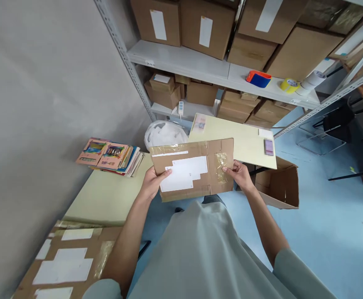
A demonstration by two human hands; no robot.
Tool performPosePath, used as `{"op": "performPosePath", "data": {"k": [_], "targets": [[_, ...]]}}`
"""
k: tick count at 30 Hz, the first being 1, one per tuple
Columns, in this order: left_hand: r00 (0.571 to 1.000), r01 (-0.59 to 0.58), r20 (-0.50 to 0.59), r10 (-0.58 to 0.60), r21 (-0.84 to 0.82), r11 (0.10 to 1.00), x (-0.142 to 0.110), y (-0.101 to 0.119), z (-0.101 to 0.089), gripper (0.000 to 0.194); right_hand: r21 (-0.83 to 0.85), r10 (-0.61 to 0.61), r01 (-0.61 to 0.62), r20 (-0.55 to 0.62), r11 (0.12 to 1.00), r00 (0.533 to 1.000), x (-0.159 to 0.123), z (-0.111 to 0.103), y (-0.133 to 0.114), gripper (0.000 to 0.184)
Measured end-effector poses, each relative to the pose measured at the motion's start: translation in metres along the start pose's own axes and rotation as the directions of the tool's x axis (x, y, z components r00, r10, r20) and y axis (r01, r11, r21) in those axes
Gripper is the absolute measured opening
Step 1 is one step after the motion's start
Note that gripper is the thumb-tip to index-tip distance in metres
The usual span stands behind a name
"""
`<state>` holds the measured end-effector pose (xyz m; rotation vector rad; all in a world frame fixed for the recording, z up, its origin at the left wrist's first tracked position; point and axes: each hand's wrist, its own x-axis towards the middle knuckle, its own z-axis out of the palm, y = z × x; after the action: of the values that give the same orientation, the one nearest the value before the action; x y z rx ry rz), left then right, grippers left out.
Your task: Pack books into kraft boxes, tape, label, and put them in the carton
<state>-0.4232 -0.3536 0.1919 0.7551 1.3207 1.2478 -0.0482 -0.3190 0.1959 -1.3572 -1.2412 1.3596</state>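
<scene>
Head view shows, nearest and to the left of the cardboard panel (212, 170), a second taped cardboard piece (61, 245) with white labels at the near end of a pale worktop (106, 199). Labelled and taped too, the panel is held up before the body: the left hand (152, 181) is closed on its left edge, thumb over the face, and the right hand (240, 174) pinches its right edge, thumb on shiny tape. Left of the panel, a stack of books (111, 155) lies on that worktop; right of it, an open box (276, 187) stands on the blue floor (327, 220). Just past the panel's top edge spreads another worktop (231, 133), a white plastic bag (165, 135) near its left end. Farthest beyond the panel, grey shelving (181, 60) carries cardboard boxes (208, 27) and a yellow tape roll (290, 85).
</scene>
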Motion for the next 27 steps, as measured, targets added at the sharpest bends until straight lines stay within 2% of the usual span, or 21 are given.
{"op": "performPosePath", "data": {"k": [5,9,14,18,22,25,27], "targets": [[0.991,-0.012,0.131,-0.010,0.166,0.986,0.056,0.013,0.060,0.081,0.037,0.011,-0.011,-0.002,0.999,1.000,0.038,-0.063,0.008,0.053],[0.978,-0.022,0.206,-0.038,0.284,0.959,0.122,0.013,0.120,0.081,0.010,0.035,-0.034,-0.061,0.999,0.998,0.086,-0.113,0.025,0.055],[0.965,-0.065,0.258,-0.033,0.363,0.929,0.213,-0.008,0.206,0.079,-0.099,0.004,-0.027,-0.227,0.995,0.974,0.155,-0.174,0.047,0.057],[0.961,-0.084,0.277,-0.019,0.357,0.930,0.263,-0.031,0.266,0.069,-0.183,-0.036,-0.014,-0.267,0.983,0.963,0.200,-0.217,0.059,0.055],[0.961,-0.012,0.267,-0.073,0.303,0.953,0.293,-0.045,0.303,0.062,-0.184,0.046,-0.090,-0.229,0.979,0.972,0.227,-0.242,0.071,0.063],[0.937,0.007,0.331,-0.109,0.295,0.955,0.309,-0.050,0.315,0.049,-0.123,0.175,-0.192,-0.132,0.974,0.976,0.239,-0.247,0.075,0.081],[0.929,0.035,0.338,-0.150,0.322,0.946,0.317,-0.054,0.319,0.042,-0.063,0.209,-0.212,-0.055,0.975,0.976,0.246,-0.247,0.072,0.086]]}}
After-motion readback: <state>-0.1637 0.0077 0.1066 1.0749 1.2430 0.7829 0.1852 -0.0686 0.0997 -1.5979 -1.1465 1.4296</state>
